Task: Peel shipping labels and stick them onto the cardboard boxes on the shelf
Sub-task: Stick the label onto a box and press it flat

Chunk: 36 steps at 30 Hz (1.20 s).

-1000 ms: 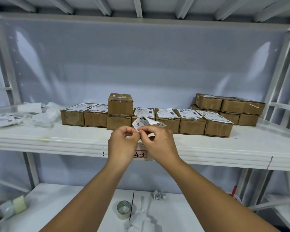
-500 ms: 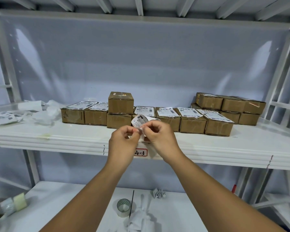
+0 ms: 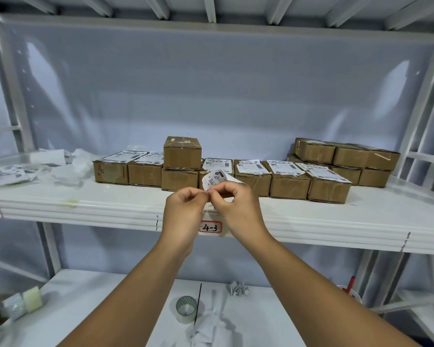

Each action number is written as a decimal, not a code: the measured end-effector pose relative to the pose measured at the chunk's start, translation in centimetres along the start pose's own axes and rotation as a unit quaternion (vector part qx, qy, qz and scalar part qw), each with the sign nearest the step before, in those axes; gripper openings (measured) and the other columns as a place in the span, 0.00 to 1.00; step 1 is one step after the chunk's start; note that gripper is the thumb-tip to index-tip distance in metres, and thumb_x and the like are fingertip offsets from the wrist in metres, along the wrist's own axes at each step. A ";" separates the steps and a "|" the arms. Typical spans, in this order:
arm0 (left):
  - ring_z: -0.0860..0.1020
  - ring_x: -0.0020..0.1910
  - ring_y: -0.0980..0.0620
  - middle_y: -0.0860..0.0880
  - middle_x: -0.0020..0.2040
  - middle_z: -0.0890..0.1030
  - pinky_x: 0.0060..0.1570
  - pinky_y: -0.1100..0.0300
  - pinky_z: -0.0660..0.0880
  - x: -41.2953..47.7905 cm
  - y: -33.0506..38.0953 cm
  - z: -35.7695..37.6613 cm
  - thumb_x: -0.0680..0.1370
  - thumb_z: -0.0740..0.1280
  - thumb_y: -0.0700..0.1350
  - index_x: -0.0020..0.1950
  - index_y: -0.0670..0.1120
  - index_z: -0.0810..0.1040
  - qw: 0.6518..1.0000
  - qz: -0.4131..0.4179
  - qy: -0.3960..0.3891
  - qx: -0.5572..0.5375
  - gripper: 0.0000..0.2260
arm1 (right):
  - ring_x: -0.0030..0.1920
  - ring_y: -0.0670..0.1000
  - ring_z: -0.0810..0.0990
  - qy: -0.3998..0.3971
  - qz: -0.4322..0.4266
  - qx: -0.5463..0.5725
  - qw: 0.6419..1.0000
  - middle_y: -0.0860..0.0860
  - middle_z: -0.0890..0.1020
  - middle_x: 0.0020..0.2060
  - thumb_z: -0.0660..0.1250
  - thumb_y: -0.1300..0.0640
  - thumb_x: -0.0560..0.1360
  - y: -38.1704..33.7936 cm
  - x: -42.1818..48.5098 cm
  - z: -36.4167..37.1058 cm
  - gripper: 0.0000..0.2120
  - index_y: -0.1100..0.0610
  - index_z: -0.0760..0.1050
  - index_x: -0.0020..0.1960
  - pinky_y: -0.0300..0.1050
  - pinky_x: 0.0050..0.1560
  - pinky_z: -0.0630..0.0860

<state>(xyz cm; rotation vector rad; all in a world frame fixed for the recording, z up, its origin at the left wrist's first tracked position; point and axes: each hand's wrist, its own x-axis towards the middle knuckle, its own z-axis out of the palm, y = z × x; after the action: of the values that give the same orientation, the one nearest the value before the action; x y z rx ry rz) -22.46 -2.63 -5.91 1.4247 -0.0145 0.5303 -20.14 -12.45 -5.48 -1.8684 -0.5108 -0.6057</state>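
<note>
Shipping label (image 3: pixel 216 178): white, curled, printed face partly toward the camera. It is held in the air just above the front edge of the upper shelf (image 3: pixel 85 209), in front of the row of cardboard boxes (image 3: pixel 288 184).

Hands: the left hand (image 3: pixel 183 211) and right hand (image 3: pixel 238 209) are raised side by side, backs toward the camera, forearms coming up from the bottom of the view. Each pinches the label's lower edge between thumb and forefinger, fingertips nearly meeting, other fingers curled in. Cannot tell whether the backing has parted from the label.

Upper shelf: white board on a pale metal frame, grey-blue back panel (image 3: pixel 211 96) behind.
- The boxes are brown, set edge to edge, most with a white label on top.
- One plain box (image 3: pixel 182 152) sits on top of another box in the row.
- A second group of boxes (image 3: pixel 346 156) is stacked in two layers at the right rear.
- A loose heap of white paper (image 3: pixel 23 171) lies at the left end.

Lower shelf (image 3: pixel 85 296): white.
- A clear tape roll (image 3: pixel 186 309) stands near the middle, with crumpled paper (image 3: pixel 238 288) beside it.
- Another tape roll (image 3: pixel 32 299) is at the left edge.

Writing: a red-bordered tag (image 3: pixel 211 227) on the shelf's front edge, handwritten "4-3". The labels carry barcodes and fine print, too small to read.
</note>
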 end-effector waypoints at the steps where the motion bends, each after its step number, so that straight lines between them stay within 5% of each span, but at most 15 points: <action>1: 0.71 0.34 0.53 0.47 0.33 0.75 0.34 0.62 0.68 0.0 0.0 0.0 0.75 0.65 0.36 0.35 0.42 0.75 1.000 0.009 0.002 0.012 0.09 | 0.37 0.39 0.78 0.001 -0.007 -0.009 1.000 0.44 0.81 0.34 0.67 0.62 0.73 0.0 0.0 0.1 0.06 0.56 0.81 0.40 0.29 0.40 0.71; 7: 0.68 0.34 0.53 0.46 0.33 0.73 0.31 0.65 0.65 0.1 0.1 -0.1 0.74 0.63 0.34 0.35 0.41 0.74 0.997 0.054 -0.018 0.053 0.08 | 0.34 0.35 0.75 -0.002 0.019 -0.009 1.000 0.42 0.78 0.32 0.66 0.62 0.73 -0.1 0.0 0.2 0.06 0.55 0.79 0.39 0.28 0.37 0.69; 12: 0.68 0.35 0.49 0.41 0.35 0.73 0.36 0.57 0.65 0.4 0.1 -0.4 0.74 0.63 0.33 0.40 0.35 0.75 0.997 0.067 -0.027 0.033 0.04 | 0.30 0.45 0.74 -0.006 0.104 0.116 0.988 0.47 0.77 0.30 0.65 0.65 0.74 -0.9 0.2 0.1 0.12 0.53 0.75 0.33 0.44 0.37 0.73; 16: 0.72 0.36 0.49 0.43 0.35 0.76 0.38 0.57 0.69 0.5 0.5 -0.5 0.74 0.64 0.33 0.38 0.37 0.75 0.997 0.068 -0.033 -0.001 0.05 | 0.27 0.43 0.73 -0.009 0.141 0.213 0.967 0.51 0.75 0.29 0.62 0.68 0.75 -1.4 0.4 0.2 0.13 0.57 0.74 0.34 0.39 0.34 0.74; 20: 0.72 0.28 0.59 0.49 0.30 0.75 0.32 0.67 0.69 0.7 0.7 -0.7 0.74 0.62 0.31 0.36 0.40 0.75 0.996 0.069 -0.050 -0.025 0.09 | 0.28 0.44 0.74 -0.026 0.176 0.277 0.944 0.54 0.76 0.31 0.60 0.67 0.76 -1.6 0.5 0.2 0.13 0.59 0.74 0.35 0.34 0.30 0.74; 24: 0.72 0.28 0.60 0.52 0.29 0.76 0.32 0.69 0.69 1.1 0.6 -1.2 0.74 0.61 0.31 0.35 0.40 0.74 0.995 0.077 -0.058 -0.016 0.10 | 0.34 0.47 0.75 -0.050 0.167 0.278 0.945 0.56 0.76 0.35 0.62 0.62 0.78 -1.5 0.5 0.0 0.10 0.60 0.75 0.39 0.37 0.35 0.77; 29: 0.67 0.26 0.60 0.56 0.25 0.72 0.29 0.67 0.65 1.2 0.5 -1.5 0.77 0.61 0.36 0.34 0.42 0.71 0.991 0.095 -0.084 0.047 0.11 | 0.35 0.50 0.74 -0.086 0.106 0.158 0.978 0.54 0.75 0.33 0.66 0.44 0.74 -0.7 0.4 0.3 0.16 0.57 0.73 0.37 0.47 0.41 0.73; 32: 0.67 0.24 0.61 0.55 0.26 0.73 0.27 0.68 0.65 1.2 0.5 -1.0 0.76 0.61 0.36 0.32 0.42 0.70 0.993 0.074 -0.094 0.024 0.12 | 0.29 0.47 0.72 -0.102 0.109 0.120 0.981 0.53 0.72 0.30 0.63 0.48 0.78 -0.5 0.5 0.3 0.16 0.58 0.72 0.37 0.46 0.35 0.69; 36: 0.64 0.26 0.57 0.51 0.26 0.72 0.28 0.65 0.60 1.6 0.5 -1.0 0.74 0.61 0.32 0.29 0.43 0.73 0.991 0.028 -0.111 -0.073 0.15 | 0.30 0.49 0.68 -0.115 0.125 0.231 0.958 0.54 0.69 0.29 0.61 0.54 0.79 -0.4 0.9 -0.2 0.16 0.57 0.70 0.34 0.41 0.32 0.66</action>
<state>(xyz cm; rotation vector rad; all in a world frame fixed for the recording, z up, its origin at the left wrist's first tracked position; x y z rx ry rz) -21.58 -1.09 -5.10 1.3369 -0.2671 0.4059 -19.69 -12.46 -4.55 -1.5254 -0.5051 -0.0830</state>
